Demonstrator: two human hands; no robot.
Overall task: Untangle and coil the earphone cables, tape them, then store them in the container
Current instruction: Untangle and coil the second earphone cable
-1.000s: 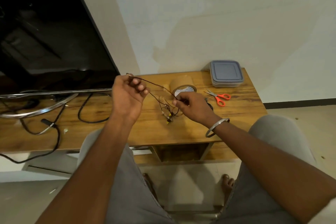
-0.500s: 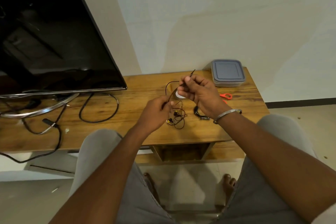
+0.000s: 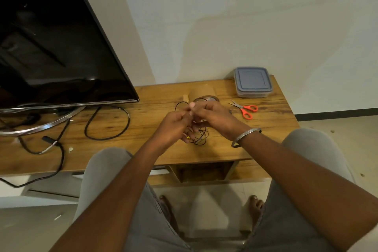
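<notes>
- Over the middle of the wooden table (image 3: 143, 149), nearer its front edge: the left hand (image 3: 173, 127) and right hand (image 3: 214, 116) meet fingertip to fingertip. Both have curled fingers pinching the black earphone cable (image 3: 199, 139). The exact pinch points are blurred.
- Cable: one loop arcs up beside the left fingertips. Several slack loops hang beneath both hands, close to the tabletop; contact with the wood cannot be told.
- Step in hand, as judged: untangling, with coiling not yet begun. One hand should anchor while the other feeds short lengths through. Knots should be eased open, not tugged, because the wire is thin.
- Supplies: the brown tape roll (image 3: 201, 93) stands just behind the hands. The orange-handled scissors (image 3: 245, 109) lie to the right. The lidded container (image 3: 252, 82) sits at the back right corner, its lid yet to come off.
- Room: bare wood extends right of the hands toward the right edge. To the left, a black power cable (image 3: 108, 125) and the television (image 3: 51, 37) stand crowd the surface. Hanging loops may snag the tape roll or slip over the front edge.
</notes>
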